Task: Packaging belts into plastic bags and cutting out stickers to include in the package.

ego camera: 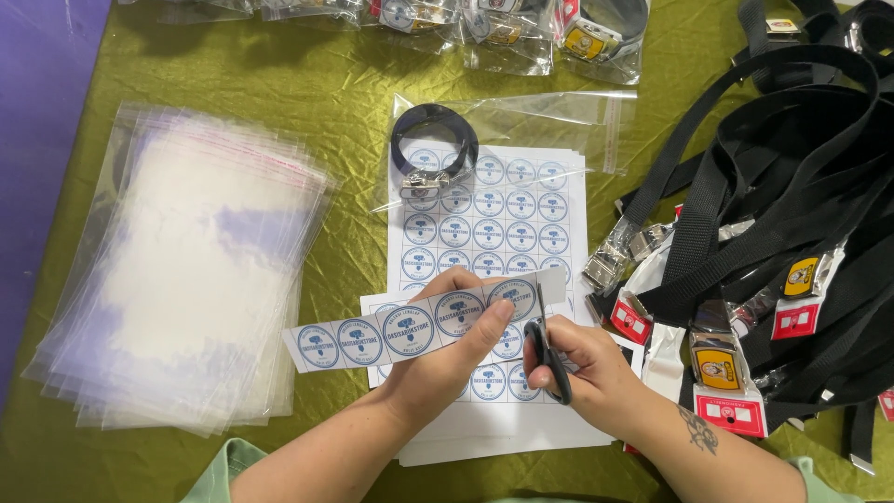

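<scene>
We had the sticker strip [424, 328] pinched in our left hand [447, 349], fingers closed on it, right over the sticker sheets [489, 219]. Our right hand [582, 368] gripped the scissors [547, 349], blades at the strip's right end. Left of the sheets, the stack of clear bags [186, 270] left a bare band of green surface [358, 140]. A bag above the sheets held a coiled belt [433, 144]. The black strap pile [792, 186] crowded the sheets' right edge.
</scene>
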